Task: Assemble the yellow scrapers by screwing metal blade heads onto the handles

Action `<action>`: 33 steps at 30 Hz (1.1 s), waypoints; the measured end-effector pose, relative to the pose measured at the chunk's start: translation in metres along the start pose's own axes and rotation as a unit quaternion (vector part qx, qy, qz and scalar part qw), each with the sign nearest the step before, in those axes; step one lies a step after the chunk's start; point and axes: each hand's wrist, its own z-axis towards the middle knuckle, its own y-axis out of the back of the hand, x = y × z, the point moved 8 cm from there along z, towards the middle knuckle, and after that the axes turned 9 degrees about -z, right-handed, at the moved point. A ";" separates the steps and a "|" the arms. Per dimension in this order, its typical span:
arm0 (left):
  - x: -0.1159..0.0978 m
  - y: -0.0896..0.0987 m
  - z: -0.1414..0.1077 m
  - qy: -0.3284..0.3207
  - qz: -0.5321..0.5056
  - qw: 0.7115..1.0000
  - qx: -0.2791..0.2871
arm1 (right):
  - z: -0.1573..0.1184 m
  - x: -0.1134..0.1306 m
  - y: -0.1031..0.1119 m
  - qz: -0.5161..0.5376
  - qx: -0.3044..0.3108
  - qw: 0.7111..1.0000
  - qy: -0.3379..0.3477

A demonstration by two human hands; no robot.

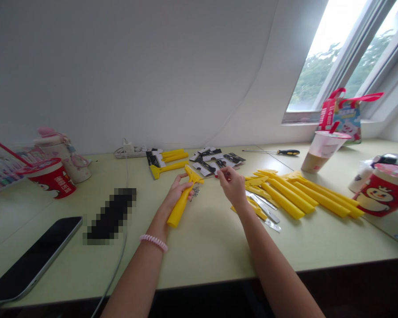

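Observation:
My left hand [179,191] is closed around a yellow scraper [180,206], its thick handle pointing toward the table's front edge and its head up and to the right. Small metal screws [195,192] lie in a pile just right of the scraper. My right hand [230,182] is pinched to the right of the scraper head, with a small red thing at its fingertips that is too small to name. Beyond it lie black and white cards [212,155]. Several yellow handles [287,194] rest to the right, beside silver blades and yellow head parts [257,207].
Yellow scrapers [174,167] lie on a card at the back. A screwdriver [288,152] and a drink cup [321,152] stand back right. Red cups [61,179] flank both sides. A tablet [36,254] and a cable [119,258] are at the left.

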 end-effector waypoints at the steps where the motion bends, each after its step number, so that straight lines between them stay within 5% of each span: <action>1: 0.000 0.000 0.000 -0.003 -0.002 1.000 0.001 | 0.000 -0.001 0.000 0.002 0.002 1.000 -0.004; 14: -0.003 -0.001 -0.002 -0.008 -0.004 1.000 -0.008 | -0.001 -0.003 -0.005 0.022 0.017 0.999 -0.036; 29: -0.004 0.007 0.003 -0.036 -0.008 0.998 -0.053 | -0.007 -0.018 -0.026 0.136 0.112 0.977 -0.123; 33: -0.006 0.009 0.003 -0.047 -0.009 0.996 -0.071 | -0.003 -0.024 -0.021 0.161 0.074 0.976 -0.124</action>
